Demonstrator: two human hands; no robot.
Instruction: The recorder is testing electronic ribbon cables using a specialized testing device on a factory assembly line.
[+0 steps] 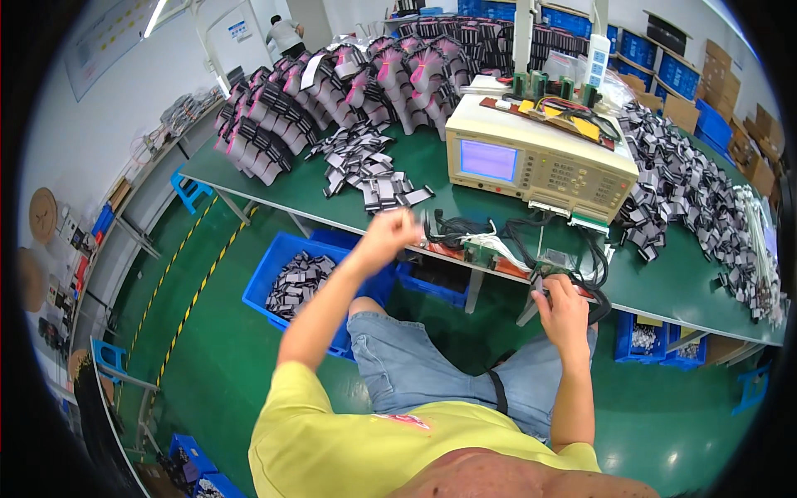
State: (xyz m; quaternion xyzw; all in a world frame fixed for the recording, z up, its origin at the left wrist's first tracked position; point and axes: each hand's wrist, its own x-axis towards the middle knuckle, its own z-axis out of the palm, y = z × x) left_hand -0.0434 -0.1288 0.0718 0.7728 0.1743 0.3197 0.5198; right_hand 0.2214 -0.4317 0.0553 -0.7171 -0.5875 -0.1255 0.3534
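My left hand (388,241) is raised over the table's front edge, just below a loose heap of short grey ribbon cables with black connectors (365,166). Its fingers are curled together and slightly blurred, so whatever is in them is unclear. My right hand (564,311) is at the front edge on the right, thumb and fingers pinched at a small test fixture (554,259) with black leads; the fingers hide what they grip. Between the hands lie black and white wires (498,241) and a green circuit board (480,251). A beige bench tester (540,158) with a lit screen stands behind them.
Tall stacks of bundled ribbon cables (340,87) fill the table's back left. Another large heap of cables (677,191) covers the right side. A blue bin (261,290) holding cables sits below the table at left. Further blue bins (639,339) stand under the right side.
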